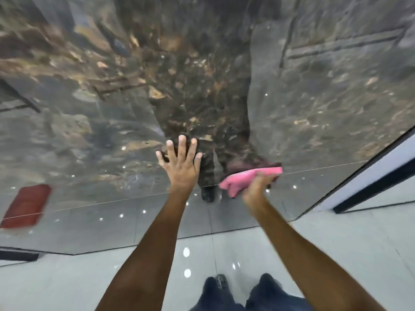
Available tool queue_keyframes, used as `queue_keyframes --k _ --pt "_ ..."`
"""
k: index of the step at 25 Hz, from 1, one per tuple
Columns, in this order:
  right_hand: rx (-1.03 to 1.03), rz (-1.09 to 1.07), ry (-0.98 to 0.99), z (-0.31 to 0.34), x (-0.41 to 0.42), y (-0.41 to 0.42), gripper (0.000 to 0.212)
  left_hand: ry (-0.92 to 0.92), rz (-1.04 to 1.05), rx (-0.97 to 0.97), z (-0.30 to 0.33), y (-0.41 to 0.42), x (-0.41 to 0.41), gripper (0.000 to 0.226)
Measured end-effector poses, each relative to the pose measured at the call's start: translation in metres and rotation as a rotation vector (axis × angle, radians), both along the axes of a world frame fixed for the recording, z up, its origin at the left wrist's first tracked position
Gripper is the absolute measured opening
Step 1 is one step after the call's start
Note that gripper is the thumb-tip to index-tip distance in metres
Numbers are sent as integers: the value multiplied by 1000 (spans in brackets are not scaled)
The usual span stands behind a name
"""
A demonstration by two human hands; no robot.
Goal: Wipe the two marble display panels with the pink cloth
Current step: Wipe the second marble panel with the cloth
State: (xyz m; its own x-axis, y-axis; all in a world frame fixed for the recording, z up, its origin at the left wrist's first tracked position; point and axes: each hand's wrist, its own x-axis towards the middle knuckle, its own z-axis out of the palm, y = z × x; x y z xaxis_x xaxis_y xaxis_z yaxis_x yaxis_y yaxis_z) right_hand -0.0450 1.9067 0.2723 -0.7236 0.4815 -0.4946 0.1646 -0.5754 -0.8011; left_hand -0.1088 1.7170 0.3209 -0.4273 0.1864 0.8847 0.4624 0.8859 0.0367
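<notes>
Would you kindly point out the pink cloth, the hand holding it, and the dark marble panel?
Pink cloth (244, 177): head view, middle of the bunched fabric.
Right hand (258, 187): head view, back of the hand.
Dark marble panel (314, 97): head view, bare polished face.

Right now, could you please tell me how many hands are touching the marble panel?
2. The left hand lies flat, fingers spread, on the marble panel. The right hand presses the pink cloth against it lower right.

Operator: bare forearms, dark legwear
Both forearms are uncovered, no sleeves in view; left hand (180, 163) and right hand (258, 187) ungloved, no rings or watch visible. Dark navy trousers (267, 297); one dark shoe (221, 281) partly visible.
</notes>
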Motion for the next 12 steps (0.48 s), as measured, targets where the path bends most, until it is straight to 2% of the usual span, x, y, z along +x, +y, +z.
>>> queue_keyframes --k 1,2,4,5,6,8,9,10,11,12 --pt "-56 26 48 -4 1 -46 75 -13 6 -1 -1 -3 1 57" --pt "-86 -29 10 -17 0 -67 71 -22 21 -11 0 -4 3 57" --pt "-32 -97 78 -17 7 -59 91 -66 21 -30 6 -4 10 57" --pt "39 -149 17 -36 2 -24 91 -103 13 -45 9 -7 16 57" --pt "-3 -213 2 -48 -8 6 85 -135 14 -44 10 -13 24 56" --pt "33 -239 -118 -55 -7 47 76 -184 83 66 13 -35 37 58" --pt "46 -204 -137 -57 -8 46 76 -204 140 154 17 -51 40 58" --pt "-81 -132 -18 -50 -10 24 78 -210 199 238 23 -69 39 59" --pt "-96 -69 79 -43 -6 -5 79 -212 242 307 29 -87 34 59" --pt "-118 -39 93 -34 -1 -38 75 -214 266 353 36 -104 26 61"
